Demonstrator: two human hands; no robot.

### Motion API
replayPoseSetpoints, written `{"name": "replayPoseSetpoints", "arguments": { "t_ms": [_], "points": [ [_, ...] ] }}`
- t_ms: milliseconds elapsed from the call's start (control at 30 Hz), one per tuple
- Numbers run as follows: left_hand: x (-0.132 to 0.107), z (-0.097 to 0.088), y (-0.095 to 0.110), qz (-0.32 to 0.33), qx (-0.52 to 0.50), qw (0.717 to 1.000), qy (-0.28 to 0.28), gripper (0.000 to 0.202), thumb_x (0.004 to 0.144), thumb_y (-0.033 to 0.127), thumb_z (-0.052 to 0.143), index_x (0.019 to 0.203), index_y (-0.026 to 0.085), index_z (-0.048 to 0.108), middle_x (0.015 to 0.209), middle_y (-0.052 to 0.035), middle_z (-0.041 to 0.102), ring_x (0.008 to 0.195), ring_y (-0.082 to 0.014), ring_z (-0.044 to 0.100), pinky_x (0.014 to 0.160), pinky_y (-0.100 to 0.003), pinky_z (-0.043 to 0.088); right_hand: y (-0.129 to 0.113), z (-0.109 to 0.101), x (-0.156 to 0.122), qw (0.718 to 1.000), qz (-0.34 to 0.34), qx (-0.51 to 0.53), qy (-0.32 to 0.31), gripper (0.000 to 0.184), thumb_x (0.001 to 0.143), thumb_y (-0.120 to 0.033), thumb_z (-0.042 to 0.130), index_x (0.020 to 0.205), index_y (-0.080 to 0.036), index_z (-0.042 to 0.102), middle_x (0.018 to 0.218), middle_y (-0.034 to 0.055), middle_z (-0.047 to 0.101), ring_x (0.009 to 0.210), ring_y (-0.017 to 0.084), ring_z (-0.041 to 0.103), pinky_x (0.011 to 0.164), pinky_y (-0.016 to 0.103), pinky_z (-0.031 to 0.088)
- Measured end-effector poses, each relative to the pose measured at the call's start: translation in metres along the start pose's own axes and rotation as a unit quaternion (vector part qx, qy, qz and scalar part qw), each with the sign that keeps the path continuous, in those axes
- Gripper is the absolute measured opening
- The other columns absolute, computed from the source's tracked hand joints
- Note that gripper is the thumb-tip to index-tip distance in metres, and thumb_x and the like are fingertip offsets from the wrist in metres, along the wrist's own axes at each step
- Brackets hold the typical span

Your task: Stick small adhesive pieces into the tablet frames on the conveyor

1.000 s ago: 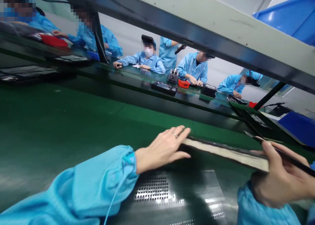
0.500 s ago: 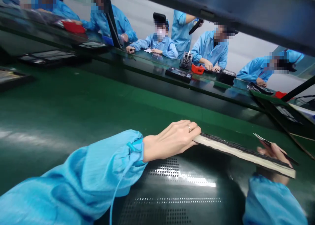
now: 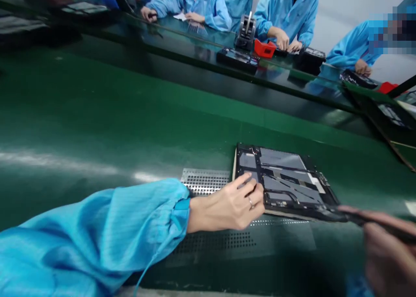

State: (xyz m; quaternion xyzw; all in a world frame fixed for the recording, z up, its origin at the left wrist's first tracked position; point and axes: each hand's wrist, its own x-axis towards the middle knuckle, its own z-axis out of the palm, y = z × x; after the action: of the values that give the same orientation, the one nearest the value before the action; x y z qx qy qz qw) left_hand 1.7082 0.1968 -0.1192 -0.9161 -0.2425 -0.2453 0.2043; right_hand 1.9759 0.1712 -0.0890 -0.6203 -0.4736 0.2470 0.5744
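Note:
An opened tablet [image 3: 289,180] lies face-up on the green bench with its inner parts showing: grey battery panels, thin black cables and small boards. A pale layer shows along its left edge. My left hand [image 3: 238,201], a ring on one finger, grips the tablet's near left corner with bent fingers; the thumb is hidden. At the right, blurred, my right hand [image 3: 386,240] is closed round black tweezers [image 3: 354,217]. Their tips reach the tablet's near right edge; whether they touch it I cannot make out.
A perforated sheet [image 3: 208,180] lies partly under the tablet and my left arm. Beyond the green bench [image 3: 113,102] runs a raised glass shelf, bearing a black device [image 3: 237,60] and a red bin [image 3: 264,49]. Several co-workers in blue sit behind it. A dark panel [image 3: 390,115] leans at the right.
The tablet was raised edge-on between both hands and now lies flat on the bench. My right hand has moved right and nearer, with the tweezers pointing left. The view has tipped down.

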Motion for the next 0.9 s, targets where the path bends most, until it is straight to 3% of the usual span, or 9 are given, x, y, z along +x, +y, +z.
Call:
{"name": "replayPoseSetpoints", "arguments": {
  "t_ms": [100,167,267,900],
  "points": [
    [-0.008,0.014,0.010,0.001,-0.010,1.000,0.010,0.024,0.087,0.006,0.035,0.081,0.012,0.058,0.092,-0.0113,0.066,0.084,-0.0217,0.063,0.083,-0.040,0.050,0.006,0.019,-0.047,0.984,0.070,0.010,-0.166,0.019,0.053,-0.031,0.079,0.065,-0.018,0.073,0.075,0.0087,0.071,0.071,0.025,0.066,0.065,0.030,0.055],
    [-0.012,0.020,0.014,0.001,-0.012,1.000,0.015,0.022,0.086,0.007,0.037,0.081,0.012,0.057,0.093,-0.0114,0.066,0.085,-0.0222,0.063,0.082,-0.041,0.051,0.013,0.031,-0.065,0.965,0.147,0.020,-0.214,0.014,0.062,-0.032,0.074,0.068,-0.020,0.073,0.078,0.0058,0.071,0.078,0.022,0.065,0.068,0.025,0.052],
    [-0.015,0.023,0.016,-0.001,-0.008,1.000,0.019,0.019,0.086,0.007,0.039,0.081,0.012,0.057,0.094,-0.0120,0.065,0.088,-0.0228,0.063,0.083,-0.042,0.050,0.021,0.038,-0.074,0.948,0.214,0.018,-0.236,0.015,0.066,-0.034,0.071,0.071,-0.021,0.072,0.081,0.0036,0.071,0.083,0.021,0.063,0.073,0.024,0.048],
    [-0.015,0.020,0.013,-0.001,-0.016,1.000,0.017,0.021,0.086,0.005,0.036,0.086,0.011,0.056,0.094,-0.0113,0.066,0.088,-0.0236,0.064,0.083,-0.041,0.052,0.019,0.037,-0.071,0.938,0.216,0.021,-0.269,0.012,0.068,-0.033,0.069,0.068,-0.021,0.073,0.074,0.0023,0.070,0.075,0.016,0.062,0.071,0.022,0.046]
  ]
}}
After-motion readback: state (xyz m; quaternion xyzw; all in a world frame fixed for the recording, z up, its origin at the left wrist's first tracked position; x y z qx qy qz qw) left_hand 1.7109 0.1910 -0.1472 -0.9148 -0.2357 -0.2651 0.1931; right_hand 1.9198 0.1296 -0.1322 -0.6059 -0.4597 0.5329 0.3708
